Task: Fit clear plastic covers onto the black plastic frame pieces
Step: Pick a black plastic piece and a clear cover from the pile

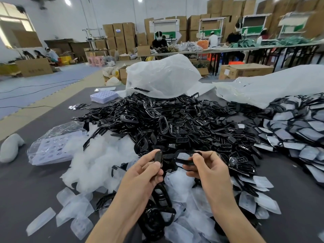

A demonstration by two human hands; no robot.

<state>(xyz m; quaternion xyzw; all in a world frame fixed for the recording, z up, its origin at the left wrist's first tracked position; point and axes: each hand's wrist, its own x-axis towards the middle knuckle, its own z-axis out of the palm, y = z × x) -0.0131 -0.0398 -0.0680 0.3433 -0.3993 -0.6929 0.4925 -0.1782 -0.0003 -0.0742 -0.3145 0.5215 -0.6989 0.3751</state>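
While the frame (183, 161) and a small dark piece (158, 157) sit just apart, each is pinched in one hand above the pile (175, 123).
The right hand (208, 167) nips the frame's right end between thumb and forefinger, probably to keep its opening facing the eyes. Its long axis runs left-right, with the free end pointing at the left hand (147, 174). There, curled fingers (149, 156) grip the oblong piece upright, seemingly ready for lining up. Whether it is a cover I cannot tell. More parts litter the tabletop (26, 186).
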